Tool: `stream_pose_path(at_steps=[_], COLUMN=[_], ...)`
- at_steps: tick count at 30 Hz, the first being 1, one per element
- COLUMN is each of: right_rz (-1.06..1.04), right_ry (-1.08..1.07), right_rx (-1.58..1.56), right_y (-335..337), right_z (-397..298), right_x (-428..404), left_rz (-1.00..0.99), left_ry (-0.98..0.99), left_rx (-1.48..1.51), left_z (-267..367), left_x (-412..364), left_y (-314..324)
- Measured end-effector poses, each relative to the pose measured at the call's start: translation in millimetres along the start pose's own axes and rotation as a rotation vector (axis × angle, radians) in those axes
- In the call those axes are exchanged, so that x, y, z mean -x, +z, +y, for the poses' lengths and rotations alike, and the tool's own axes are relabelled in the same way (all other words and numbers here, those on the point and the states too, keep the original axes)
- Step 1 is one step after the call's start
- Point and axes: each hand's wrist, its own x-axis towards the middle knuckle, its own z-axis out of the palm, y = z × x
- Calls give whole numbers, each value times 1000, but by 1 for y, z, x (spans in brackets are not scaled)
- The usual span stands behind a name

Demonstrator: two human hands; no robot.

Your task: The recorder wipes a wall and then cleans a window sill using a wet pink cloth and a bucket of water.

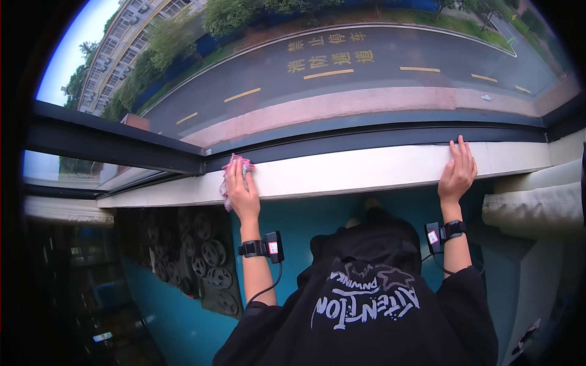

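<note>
A white window sill (343,169) runs across in front of me, below the dark metal window frame (375,136). My left hand (243,194) lies over a crumpled pink and greyish cloth (250,165), pressing it on the sill near the frame's left upright. Parts of the cloth stick out past the fingertips and along the hand's left side; the rest is hidden beneath. Farther right, my right hand (459,174) rests on the sill without holding anything. Its extended fingertips reach the lower edge of the frame.
Dark weight plates (213,254) are gathered on a mat at lower left, on the blue floor (183,306). A window sash (114,139) stands at left. Pale curtain fabric (533,203) bulges at right. Beyond the window lies a road (256,78).
</note>
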Motion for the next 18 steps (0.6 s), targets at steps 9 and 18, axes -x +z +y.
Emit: stream_pose_path(at_steps=[9, 18], right_rz=[54, 42], right_ry=[-6, -26], right_rx=[-43, -12], right_y=[2, 6], right_z=[-10, -7], right_x=[-3, -4], left_rz=[38, -278], left_ry=[-114, 539], left_rx=[-89, 549], left_z=[-90, 210], left_x=[1, 17], left_y=[-11, 48])
